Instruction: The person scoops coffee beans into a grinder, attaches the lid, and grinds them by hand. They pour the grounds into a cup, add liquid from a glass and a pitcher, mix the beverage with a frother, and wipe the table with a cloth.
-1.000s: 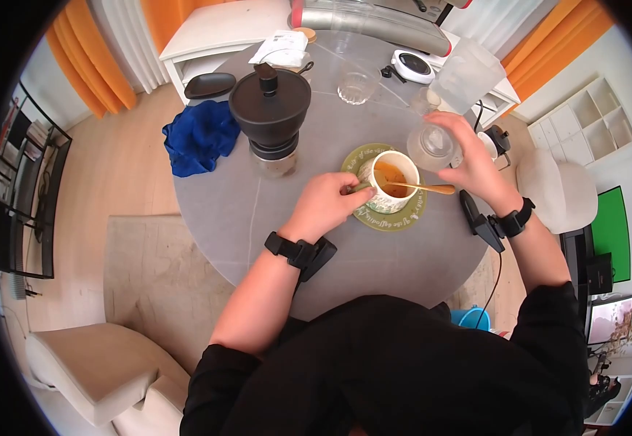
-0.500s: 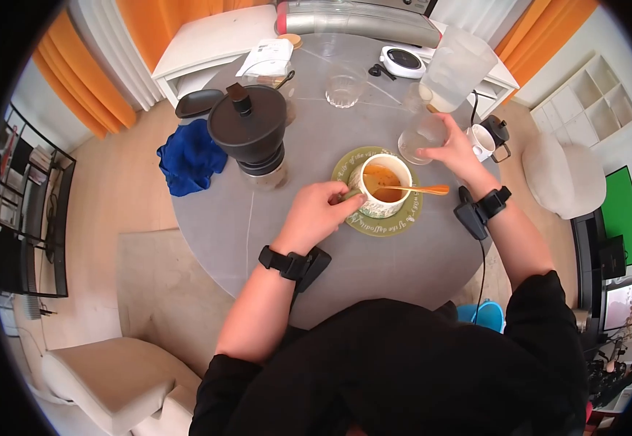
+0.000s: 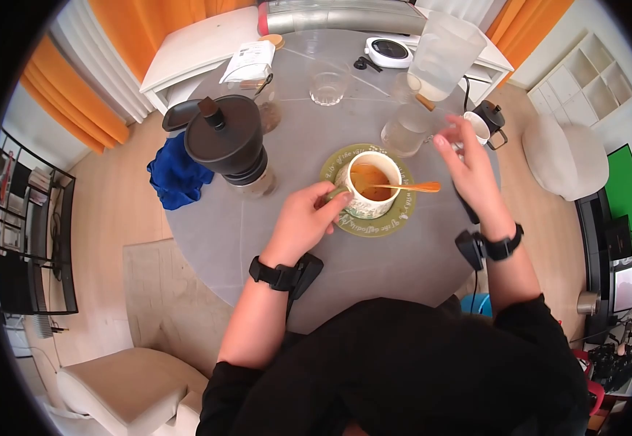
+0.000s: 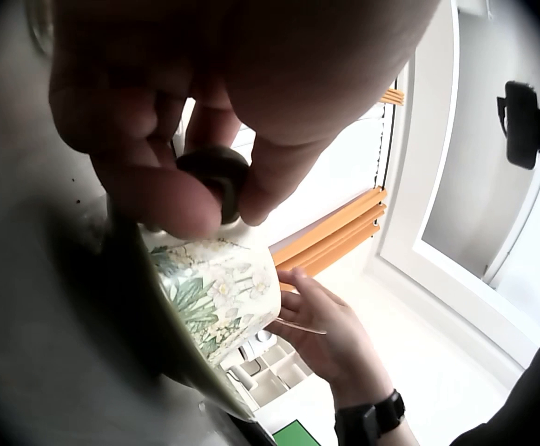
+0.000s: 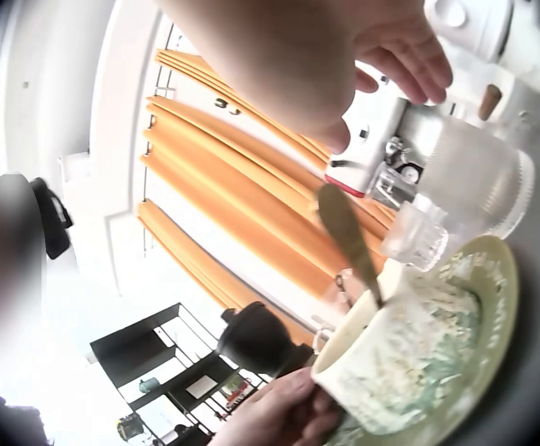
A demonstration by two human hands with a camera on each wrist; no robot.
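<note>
A floral cup [image 3: 361, 206] with amber liquid stands on a green saucer [image 3: 380, 229]. A gold spoon [image 3: 419, 187] leans in it, its handle over the right rim. My left hand [image 3: 303, 218] pinches the cup's handle between thumb and fingers; in the left wrist view those fingers [image 4: 182, 200] close round the dark handle. My right hand [image 3: 474, 171] is raised with fingers spread, holding nothing, just right of a clear glass [image 3: 404, 131]. In the right wrist view the glass [image 5: 474, 177] stands apart from the right hand [image 5: 381, 56].
A black coffee grinder [image 3: 225, 138] and blue cloth [image 3: 178, 171] are at the left. Behind stand another glass [image 3: 329, 87], a white round scale [image 3: 388, 52] and a clear pitcher [image 3: 443, 62]. A white mug [image 3: 477, 128] and black pot [image 3: 492, 116] are at the right edge.
The right hand has let go of the clear glass, which stands on the table, and has moved off to its right. The left hand keeps its grip on the cup handle.
</note>
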